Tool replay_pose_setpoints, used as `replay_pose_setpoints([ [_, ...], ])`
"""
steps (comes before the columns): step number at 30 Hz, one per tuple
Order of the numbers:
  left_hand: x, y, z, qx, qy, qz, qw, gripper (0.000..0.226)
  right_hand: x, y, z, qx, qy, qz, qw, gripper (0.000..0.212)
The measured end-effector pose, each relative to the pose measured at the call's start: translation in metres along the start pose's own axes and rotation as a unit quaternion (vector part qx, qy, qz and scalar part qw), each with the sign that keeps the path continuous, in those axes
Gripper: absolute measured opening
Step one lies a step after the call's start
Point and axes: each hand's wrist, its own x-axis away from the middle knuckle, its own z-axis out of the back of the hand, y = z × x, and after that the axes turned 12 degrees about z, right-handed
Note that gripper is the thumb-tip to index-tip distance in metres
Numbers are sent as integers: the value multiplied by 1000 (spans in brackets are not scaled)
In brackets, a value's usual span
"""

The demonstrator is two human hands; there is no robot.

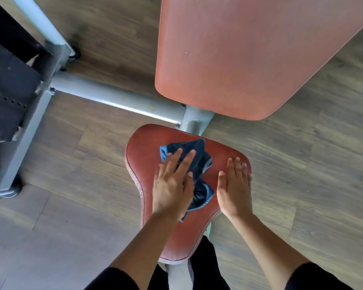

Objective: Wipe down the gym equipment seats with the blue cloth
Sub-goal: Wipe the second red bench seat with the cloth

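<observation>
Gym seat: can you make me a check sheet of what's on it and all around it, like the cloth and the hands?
Surface: red padded seat, stitched edge; picture too blurry to judge dirt.
Job's things: blue cloth, crumpled, lying on the seat.
Clutter: nothing seen.
Hands: left hand flat, fingers straight, presses on the blue cloth; right hand flat, rests on the bare seat beside the cloth.
Cables: nothing seen.
Surroundings: red back pad beyond the seat; grey metal frame; wooden floor; dark machine part at the left edge.
</observation>
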Motion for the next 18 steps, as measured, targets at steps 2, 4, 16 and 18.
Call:
replay_pose_setpoints([
  [2, -8, -6, 11, -44, 66, 48, 996, 46, 1, -13, 3, 20, 47, -13, 999, 58],
  [4, -12, -9, 19, -116, 89, 128, 981, 47, 3, -29, 4, 41, 81, -25, 996, 65],
  [16, -24, 6, 15, -213, -56, 264, 939, 56, 0, -75, 0, 12, 6, -63, 998, 62],
  [18, -26, 6, 15, -195, -58, 257, 945, 55, -1, -77, 1, -3, 2, -76, 997, 58],
])
